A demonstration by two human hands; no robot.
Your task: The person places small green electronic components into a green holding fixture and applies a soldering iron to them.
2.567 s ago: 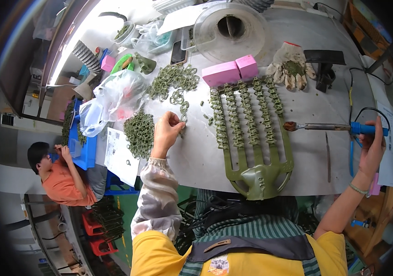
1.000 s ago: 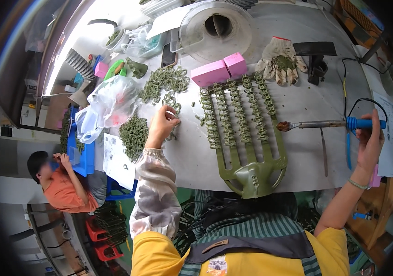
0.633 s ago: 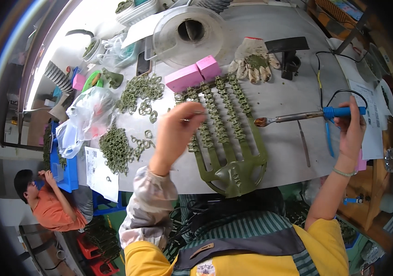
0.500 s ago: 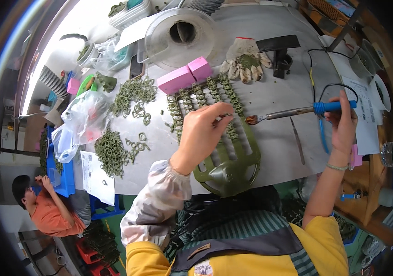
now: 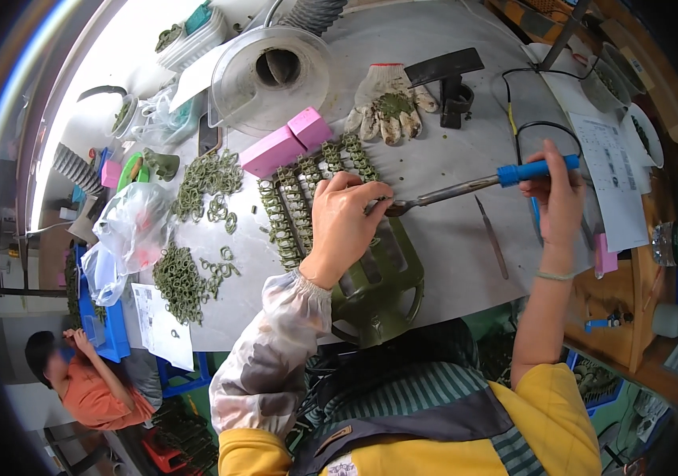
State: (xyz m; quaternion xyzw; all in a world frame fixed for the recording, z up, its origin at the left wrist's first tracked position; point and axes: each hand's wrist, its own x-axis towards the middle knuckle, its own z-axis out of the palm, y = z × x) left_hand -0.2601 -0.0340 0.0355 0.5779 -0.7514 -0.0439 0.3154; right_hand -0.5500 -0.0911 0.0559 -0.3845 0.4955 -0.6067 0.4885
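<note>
My right hand grips the blue handle of a soldering iron, whose metal shaft points left. Its tip meets the thumb side of my left hand, where the contact is partly covered. The left thumb and forefinger are pinched together; whatever lies between them is too small to make out. Under that hand is an olive-green slotted plastic frame at the table's front edge. Rows of small green ring-shaped parts stretch beyond it, their far ends beside two pink blocks.
Loose green rings lie in piles to the left, near a clear plastic bag. Slim tweezers rest right of the frame. Farther back are a stained glove, a black stand and a round clear hood.
The soldering iron's tip has moved against my left fingers, where a gap showed before. The view has shifted, so the table items appear farther left.
</note>
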